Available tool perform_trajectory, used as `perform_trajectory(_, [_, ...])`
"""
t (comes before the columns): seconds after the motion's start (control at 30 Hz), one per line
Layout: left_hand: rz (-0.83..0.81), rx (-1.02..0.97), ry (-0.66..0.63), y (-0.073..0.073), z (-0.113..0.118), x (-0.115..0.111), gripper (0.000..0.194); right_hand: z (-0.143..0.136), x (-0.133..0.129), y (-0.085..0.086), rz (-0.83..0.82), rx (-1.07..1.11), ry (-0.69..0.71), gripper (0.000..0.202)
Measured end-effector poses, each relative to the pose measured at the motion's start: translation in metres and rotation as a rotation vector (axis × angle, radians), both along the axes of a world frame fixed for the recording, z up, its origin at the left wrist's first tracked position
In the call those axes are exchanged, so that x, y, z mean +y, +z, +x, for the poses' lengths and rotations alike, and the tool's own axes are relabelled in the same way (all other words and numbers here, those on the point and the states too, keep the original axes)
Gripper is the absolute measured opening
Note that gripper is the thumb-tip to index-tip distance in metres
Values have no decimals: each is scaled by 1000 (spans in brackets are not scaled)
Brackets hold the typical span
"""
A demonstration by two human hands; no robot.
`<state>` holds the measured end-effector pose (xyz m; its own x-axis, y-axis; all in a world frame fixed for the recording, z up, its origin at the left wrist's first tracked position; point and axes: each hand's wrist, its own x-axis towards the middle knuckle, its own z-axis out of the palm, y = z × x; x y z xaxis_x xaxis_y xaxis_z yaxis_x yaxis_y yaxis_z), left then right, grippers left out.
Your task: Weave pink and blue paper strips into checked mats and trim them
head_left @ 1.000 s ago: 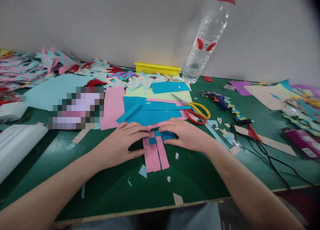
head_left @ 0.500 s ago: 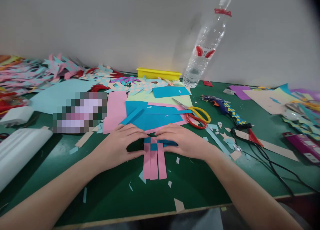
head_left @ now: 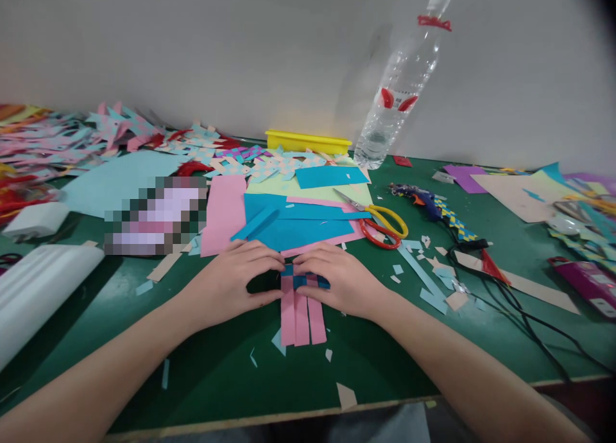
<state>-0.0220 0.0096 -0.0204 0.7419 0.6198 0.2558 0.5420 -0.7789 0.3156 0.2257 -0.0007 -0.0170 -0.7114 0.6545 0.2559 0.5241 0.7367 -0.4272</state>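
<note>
A small weave of pink and blue paper strips [head_left: 301, 321] lies on the green table near its front middle, three pink ends hanging toward me. My left hand [head_left: 235, 281] grips its left edge between thumb and fingers. From the right, my right hand [head_left: 337, 281] pinches the woven part, its thumb lying over the pink strips and its fingers covering part of the blue ones. Behind the hands are blue sheets [head_left: 298, 228] and a pink sheet [head_left: 224, 212]. Scissors [head_left: 385, 225] with yellow and red handles rest at the right end of the blue sheets.
A tilted plastic bottle [head_left: 399, 90] is by the wall, near a yellow tray [head_left: 308, 141]. To the right are a glue gun [head_left: 418, 200], black cables and a purple box [head_left: 584, 286]. A blurred-out phone-like object [head_left: 156, 218] and a white roll [head_left: 48, 295] lie left.
My right hand has slid left over the weave, its thumb now covering more of the pink strips. My left hand keeps its hold. The view has shifted slightly.
</note>
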Motion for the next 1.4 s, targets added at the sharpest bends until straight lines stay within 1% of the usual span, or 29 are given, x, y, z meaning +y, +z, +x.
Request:
perform_trajectory(0.2, [-28, 1, -1, 2, 2, -1, 29, -1, 1, 1, -24, -1, -8, 26])
perform_trajectory(0.33, [-37, 3, -2, 3, 3, -1, 30, -2, 2, 0, -5, 8, -6, 25])
perform_trajectory(0.47, [-47, 19, -1, 2, 3, -1, 32, 0, 3, -3, 27, 27, 0, 25])
perform_trajectory(0.63, [-68, 29, 10, -2, 4, -2, 33, 1, 3, -4, 5, 28, -8, 24])
perform_trajectory(0.8, [-95, 24, 24, 1, 6, -4, 34, 2, 3, -3, -6, 41, 3, 23])
perform_trajectory(1.0, [-74, 1, 11, 3, 6, -5, 26, 2, 4, -4, -17, 27, 0, 21])
perform_trajectory(1.13, [-57, 39, 7, 3, 7, -6, 23, 1, 3, -3, -10, 23, 3, 22])
perform_trajectory(1.23, [-48, 49, -1, 1, 8, -6, 19, 1, 2, -2, 0, 8, 5, 21])
perform_trajectory(1.4, [-9, 46, -26, -2, 7, -4, 20, 3, 2, 0, 23, 12, -10, 23])
